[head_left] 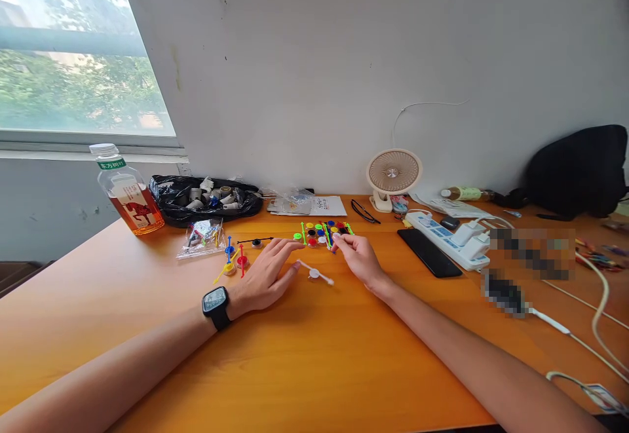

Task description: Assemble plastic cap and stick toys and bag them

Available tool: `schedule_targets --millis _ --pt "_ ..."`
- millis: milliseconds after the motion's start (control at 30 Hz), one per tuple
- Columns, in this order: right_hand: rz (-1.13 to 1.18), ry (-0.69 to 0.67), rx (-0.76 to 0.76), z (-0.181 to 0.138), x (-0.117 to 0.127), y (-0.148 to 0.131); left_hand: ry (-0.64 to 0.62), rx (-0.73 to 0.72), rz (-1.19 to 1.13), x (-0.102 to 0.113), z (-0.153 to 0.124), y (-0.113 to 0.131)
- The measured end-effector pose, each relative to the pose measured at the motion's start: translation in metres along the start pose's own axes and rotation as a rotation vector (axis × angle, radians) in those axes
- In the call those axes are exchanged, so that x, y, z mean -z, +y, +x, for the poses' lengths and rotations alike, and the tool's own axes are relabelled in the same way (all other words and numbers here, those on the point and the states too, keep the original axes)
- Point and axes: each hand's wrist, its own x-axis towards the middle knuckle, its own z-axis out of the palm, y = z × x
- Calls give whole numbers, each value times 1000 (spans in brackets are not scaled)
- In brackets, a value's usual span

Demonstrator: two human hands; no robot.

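Note:
My left hand point(265, 272), a black smartwatch on its wrist, lies flat on the orange table point(304, 361) with fingers stretched out. Just right of its fingertips lies a white stick with a white disc point(314, 273). My right hand point(358, 255) pinches a small white piece at the edge of a cluster of coloured discs and sticks point(323, 232). To the left of my left hand lie more pieces: blue, red and yellow discs on sticks point(234, 257) and a black one point(256, 242).
A tea bottle point(128, 192), a black bag of small parts point(206, 198) and a clear packet point(202, 236) stand at the back left. A small fan point(393, 176), glasses point(364, 211), black phone point(429, 252), power strip point(455, 240), cables and a dark backpack point(580, 171) fill the right.

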Motion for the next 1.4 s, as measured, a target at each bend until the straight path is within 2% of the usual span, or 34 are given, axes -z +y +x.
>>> schedule_targets --millis 200,633,733,833,1000,1067,1200,1400 --pt "-1 -33 -62 -3 0 2 -156 -166 -46 2 1 4" --pt "-24 -118 -58 -7 -6 4 -236 -218 5 -1 3 6" --pt "-60 -160 0 -9 -7 2 -197 -186 40 -3 4 5" --pt "-129 -216 165 -13 -9 0 -151 -150 44 -5 3 3" --pt "-192 -424 343 -23 -11 -7 -104 -102 -19 -8 2 -4" --pt "-242 -456 359 -25 -12 -8 -68 -56 -25 -10 2 -7" --pt "-283 -436 317 -26 -15 -8 -33 36 -66 -13 2 -11" --pt "-257 -404 275 -27 -20 -5 -87 123 -298 -14 3 -14"
